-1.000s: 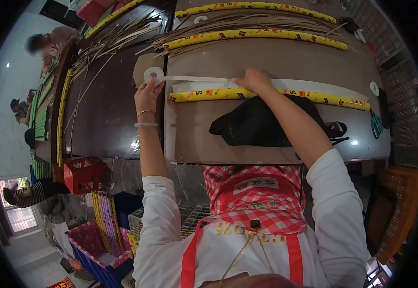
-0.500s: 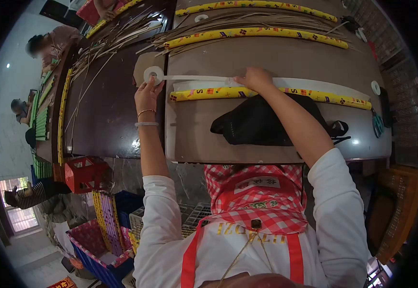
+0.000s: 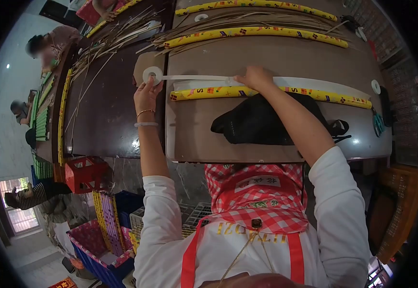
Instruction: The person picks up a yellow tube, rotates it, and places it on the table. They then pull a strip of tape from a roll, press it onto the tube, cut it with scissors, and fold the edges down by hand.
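White tape roll (image 3: 147,71) was held at the far left, just off the left edge of the brown counter (image 3: 204,139), with the left hand (image 3: 146,93) closed on its near rim. A smooth release seemed best served by a light hold there. From it a narrow strip (image 3: 194,77) was drawn out rightward, best kept taut and untwisted. At its right end it was met by the right hand (image 3: 258,79), set down by the white sheet (image 3: 319,86); whether it was pinched or merely pressed could not be told. Firm, even pressure seemed called for there. The roll's flat face was turned up; the strip's long axis was directed left to right, nearly parallel to the yellow tube (image 3: 204,93) on its near side, whose right end was pointed toward the scissors (image 3: 377,124).
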Motion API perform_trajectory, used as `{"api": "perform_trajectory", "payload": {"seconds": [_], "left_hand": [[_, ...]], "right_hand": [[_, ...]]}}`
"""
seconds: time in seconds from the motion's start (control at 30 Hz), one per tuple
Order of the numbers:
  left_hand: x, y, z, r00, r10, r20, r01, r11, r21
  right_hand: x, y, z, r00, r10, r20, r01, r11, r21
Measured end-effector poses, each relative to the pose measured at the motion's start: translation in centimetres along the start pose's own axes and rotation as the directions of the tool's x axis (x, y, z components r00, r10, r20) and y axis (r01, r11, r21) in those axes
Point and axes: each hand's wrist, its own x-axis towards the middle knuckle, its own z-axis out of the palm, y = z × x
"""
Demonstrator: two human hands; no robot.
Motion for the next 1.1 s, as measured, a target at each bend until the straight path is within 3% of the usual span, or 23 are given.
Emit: {"api": "perform_trajectory", "payload": {"seconds": [1.1], "left_hand": [[-0.22,0.57,-0.15,1.000,0.011,0.001,-0.011,0.998,0.059]], "right_hand": [[0.49,0.43,0.39,0.999,-0.034,-0.006,0.034,0.999,0.028]]}}
